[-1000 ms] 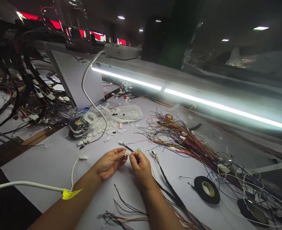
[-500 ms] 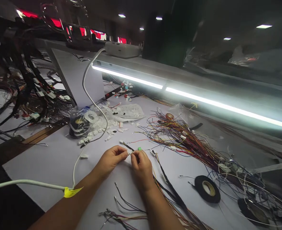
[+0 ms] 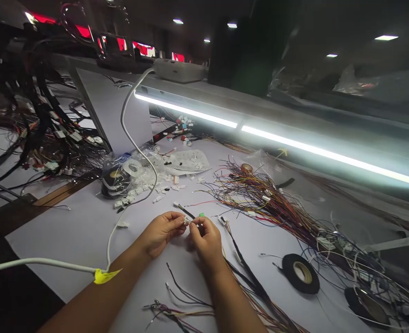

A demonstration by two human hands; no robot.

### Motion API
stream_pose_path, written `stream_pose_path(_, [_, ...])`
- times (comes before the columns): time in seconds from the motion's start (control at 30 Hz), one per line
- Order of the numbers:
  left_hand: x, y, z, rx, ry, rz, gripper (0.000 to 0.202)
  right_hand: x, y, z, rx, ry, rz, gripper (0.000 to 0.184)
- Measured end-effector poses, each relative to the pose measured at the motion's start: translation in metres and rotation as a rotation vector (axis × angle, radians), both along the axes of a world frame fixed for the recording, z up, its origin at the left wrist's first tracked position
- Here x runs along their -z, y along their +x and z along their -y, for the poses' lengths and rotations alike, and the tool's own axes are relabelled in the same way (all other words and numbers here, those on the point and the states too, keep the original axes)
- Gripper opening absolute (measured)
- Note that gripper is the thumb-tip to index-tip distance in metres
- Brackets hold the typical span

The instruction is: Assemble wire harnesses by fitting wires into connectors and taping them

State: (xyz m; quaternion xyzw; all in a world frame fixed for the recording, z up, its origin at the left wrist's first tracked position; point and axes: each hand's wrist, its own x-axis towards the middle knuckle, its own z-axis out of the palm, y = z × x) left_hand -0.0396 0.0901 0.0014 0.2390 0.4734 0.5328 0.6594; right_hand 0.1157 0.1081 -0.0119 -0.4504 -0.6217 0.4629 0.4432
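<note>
My left hand [image 3: 161,232] and my right hand [image 3: 206,240] meet fingertip to fingertip low over the white tabletop [image 3: 69,236]. The left fingers pinch a small white connector [image 3: 186,221]. The right fingers are pinched on a thin wire end right against that connector. Just beyond the fingers lie a black wire with a white plug [image 3: 182,209] and a small green connector [image 3: 201,215]. A dark wire bundle [image 3: 246,273] runs from under my right wrist towards me.
A big tangle of coloured wires [image 3: 270,203] spreads on the right. Two black tape rolls [image 3: 300,274] lie near it. Bags of white connectors and tape [image 3: 128,173] sit at left, crossed by a white cable [image 3: 128,134] with a yellow tag [image 3: 103,275]. A light bar [image 3: 294,145] runs behind.
Both hands stay together at the same spot; the right fingers have shifted slightly at the connector. The view has drifted a little.
</note>
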Motion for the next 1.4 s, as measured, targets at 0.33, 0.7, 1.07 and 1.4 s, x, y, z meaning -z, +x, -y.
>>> stream_pose_path(0.33, [0.004, 0.006, 0.001, -0.004, 0.018, -0.038, 0.029, 0.007, -0.003, -0.003, 0.015, 0.103, 0.124, 0.010])
stream_pose_path(0.7, [-0.004, -0.005, -0.001, -0.029, -0.058, 0.044, 0.018, -0.006, 0.003, -0.004, -0.089, 0.254, -0.025, 0.014])
stream_pose_path(1.07, [-0.006, -0.005, 0.000, 0.033, -0.057, 0.040, 0.021, -0.001, 0.002, -0.004, -0.033, 0.319, 0.105, 0.013])
stream_pose_path(1.4, [-0.004, -0.002, 0.002, 0.019, 0.071, -0.180, 0.023, 0.000, 0.002, 0.000, 0.010, 0.454, 0.346, 0.013])
